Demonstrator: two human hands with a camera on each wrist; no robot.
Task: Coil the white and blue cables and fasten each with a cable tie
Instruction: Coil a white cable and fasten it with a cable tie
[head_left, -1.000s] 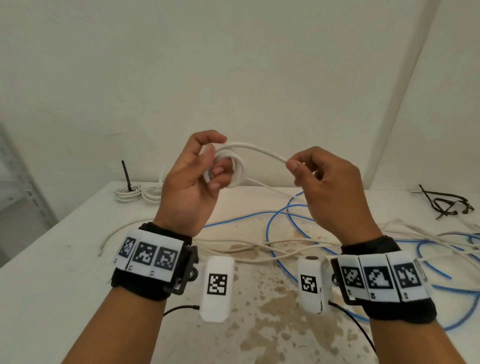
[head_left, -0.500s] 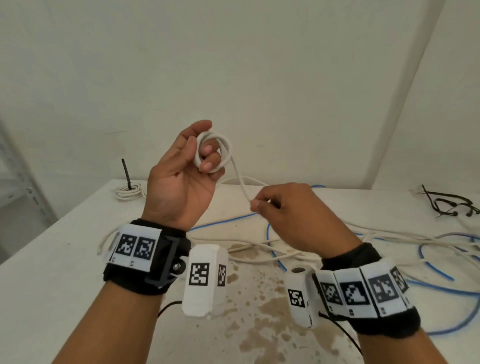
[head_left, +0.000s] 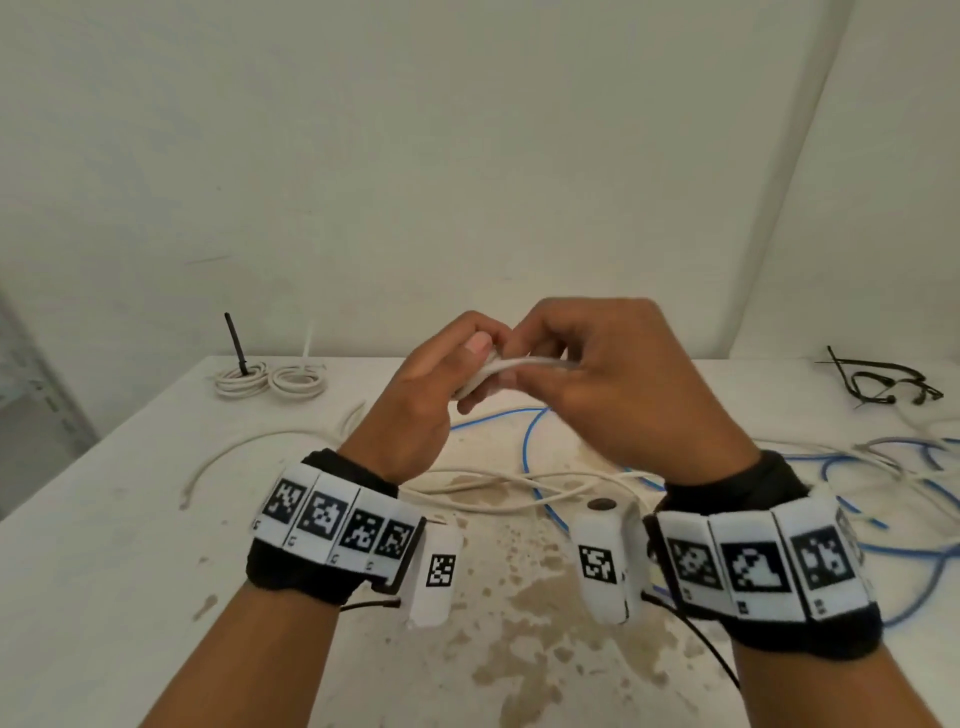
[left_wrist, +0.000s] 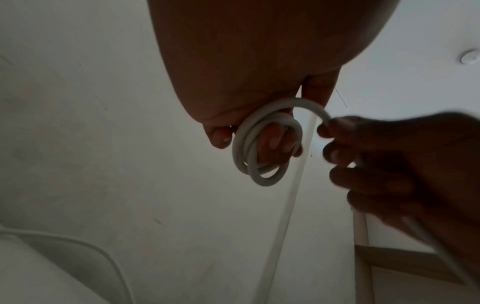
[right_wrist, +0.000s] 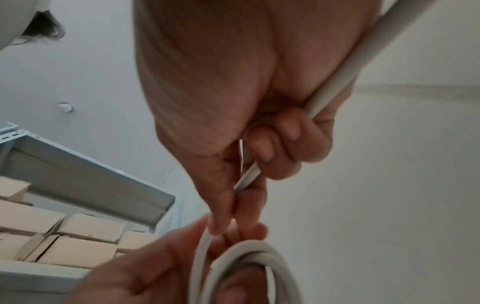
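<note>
Above the table, my left hand (head_left: 457, 364) holds a small coil of white cable (left_wrist: 262, 144) wound around its fingers. My right hand (head_left: 561, 358) is close against it and pinches the same cable's free run (right_wrist: 249, 176), which passes through its curled fingers and trails down. In the head view the coil (head_left: 493, 370) is mostly hidden between the two hands. Loose white cable (head_left: 519, 491) and blue cable (head_left: 530, 441) lie tangled on the table below. Two white coils, one (head_left: 241, 382) with a black tie and one (head_left: 298, 382) with a white tie, sit at the back left.
Black cable ties (head_left: 878, 382) lie at the table's back right. More blue and white cable (head_left: 909, 467) spreads over the right side. The stained tabletop (head_left: 540, 613) runs toward me. A metal shelf with cardboard boxes (right_wrist: 78, 236) stands to the left.
My right hand has risen from low over the table to meet my left hand, bringing the cable's free run up to the coil. My left hand has dropped and tilted forward.
</note>
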